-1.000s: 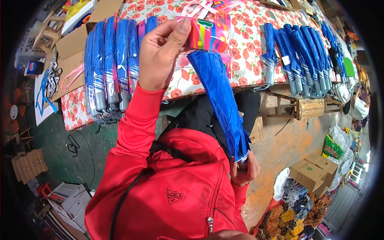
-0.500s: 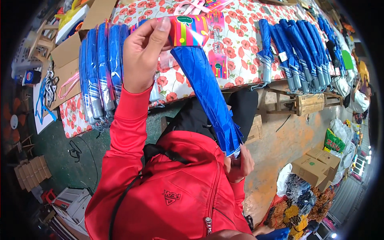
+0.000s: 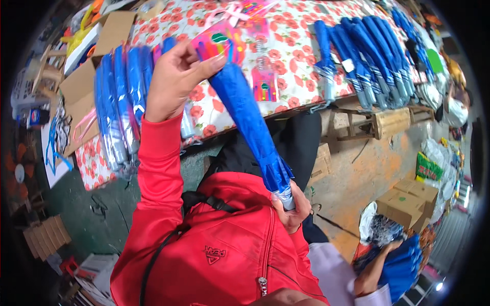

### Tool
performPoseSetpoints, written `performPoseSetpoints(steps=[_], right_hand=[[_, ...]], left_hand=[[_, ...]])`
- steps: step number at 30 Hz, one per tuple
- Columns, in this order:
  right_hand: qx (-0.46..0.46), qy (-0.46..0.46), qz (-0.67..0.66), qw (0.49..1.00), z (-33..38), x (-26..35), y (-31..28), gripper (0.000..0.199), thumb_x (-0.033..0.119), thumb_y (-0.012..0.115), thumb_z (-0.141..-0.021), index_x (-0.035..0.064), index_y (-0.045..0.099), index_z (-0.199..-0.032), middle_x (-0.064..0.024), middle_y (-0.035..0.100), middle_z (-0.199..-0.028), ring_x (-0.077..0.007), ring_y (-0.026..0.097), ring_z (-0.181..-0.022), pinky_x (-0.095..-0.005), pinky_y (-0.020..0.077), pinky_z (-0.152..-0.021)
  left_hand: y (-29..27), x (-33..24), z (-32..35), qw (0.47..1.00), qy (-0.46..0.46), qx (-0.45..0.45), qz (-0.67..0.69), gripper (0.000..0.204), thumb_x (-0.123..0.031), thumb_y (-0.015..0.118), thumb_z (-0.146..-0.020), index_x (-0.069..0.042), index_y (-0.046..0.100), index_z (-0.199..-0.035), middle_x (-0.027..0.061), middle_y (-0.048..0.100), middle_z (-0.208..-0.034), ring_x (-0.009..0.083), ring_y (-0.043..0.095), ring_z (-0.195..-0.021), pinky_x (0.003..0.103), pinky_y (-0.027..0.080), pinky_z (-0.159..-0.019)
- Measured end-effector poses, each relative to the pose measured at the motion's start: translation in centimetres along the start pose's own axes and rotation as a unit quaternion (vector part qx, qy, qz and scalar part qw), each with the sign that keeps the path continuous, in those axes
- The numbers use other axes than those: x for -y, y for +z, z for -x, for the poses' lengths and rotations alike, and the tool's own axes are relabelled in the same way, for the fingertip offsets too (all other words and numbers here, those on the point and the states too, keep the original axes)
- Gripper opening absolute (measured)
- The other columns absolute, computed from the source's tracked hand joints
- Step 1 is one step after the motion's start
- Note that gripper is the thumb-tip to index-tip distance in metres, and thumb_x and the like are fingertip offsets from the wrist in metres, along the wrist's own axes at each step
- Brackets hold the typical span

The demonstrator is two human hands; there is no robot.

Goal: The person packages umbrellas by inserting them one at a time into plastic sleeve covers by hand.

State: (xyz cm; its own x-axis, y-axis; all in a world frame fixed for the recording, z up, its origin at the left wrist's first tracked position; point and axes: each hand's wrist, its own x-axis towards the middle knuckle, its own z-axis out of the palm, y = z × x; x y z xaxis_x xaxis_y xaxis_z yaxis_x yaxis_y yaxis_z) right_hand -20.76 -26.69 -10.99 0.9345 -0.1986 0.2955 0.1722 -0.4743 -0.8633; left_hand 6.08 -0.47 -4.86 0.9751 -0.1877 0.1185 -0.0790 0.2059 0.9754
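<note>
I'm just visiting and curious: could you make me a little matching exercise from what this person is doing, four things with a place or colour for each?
1. Left hand
2. Right hand
3. Tablecloth
4. Wooden bench

A. At the handle end of the blue umbrella
B. Standing on the floor
C. At the umbrella's other end, with the colourful wrapper
D. White with red flowers

Right pairs: 1-C, 2-A, 3-D, 4-B
</note>
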Motion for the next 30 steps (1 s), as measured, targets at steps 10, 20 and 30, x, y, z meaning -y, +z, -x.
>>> performPoseSetpoints(steps=[10, 20, 30], right_hand=[[-0.006, 0.057, -0.054, 0.997, -0.6, 1.5, -0.4, 0.045, 0.004, 0.080, -0.075, -0.0078, 0.066, -0.116, -0.0173, 0.074, -0.099, -0.0237, 0.068, -0.071, -0.0286, 0.0538, -0.067], [0.012, 0.156, -0.138, 0.978, -0.5, 1.4, -1.5, 0.041, 0.005, 0.077, -0.080, -0.0061, 0.066, -0.118, -0.0128, 0.074, -0.103, -0.0181, 0.066, -0.076, -0.0261, 0.0517, -0.072], [0.113, 0.267, -0.370, 0.882, -0.6, -0.1, -2.4, 0.031, 0.018, 0.067, -0.091, -0.0029, 0.066, -0.113, -0.0068, 0.070, -0.090, -0.0109, 0.052, -0.066, -0.0206, 0.0413, -0.063]], left_hand=[[1.3, 2.0, -2.3, 0.986, -0.086, 0.088, 0.108, 0.050, 0.006, 0.067, -0.088, 0.003, 0.050, -0.135, 0.0160, 0.067, -0.118, 0.0199, 0.068, -0.098, 0.026, 0.055, -0.087], [2.3, 5.4, -4.2, 0.966, -0.107, 0.148, 0.182, 0.055, 0.003, 0.068, -0.088, 0.002, 0.047, -0.139, 0.0165, 0.066, -0.121, 0.0238, 0.069, -0.101, 0.029, 0.054, -0.093], [3.8, 8.2, -2.6, 0.889, -0.086, 0.257, 0.370, 0.067, -0.006, 0.072, -0.087, 0.002, 0.041, -0.146, 0.0235, 0.055, -0.136, 0.0343, 0.059, -0.122, 0.044, 0.048, -0.105]])
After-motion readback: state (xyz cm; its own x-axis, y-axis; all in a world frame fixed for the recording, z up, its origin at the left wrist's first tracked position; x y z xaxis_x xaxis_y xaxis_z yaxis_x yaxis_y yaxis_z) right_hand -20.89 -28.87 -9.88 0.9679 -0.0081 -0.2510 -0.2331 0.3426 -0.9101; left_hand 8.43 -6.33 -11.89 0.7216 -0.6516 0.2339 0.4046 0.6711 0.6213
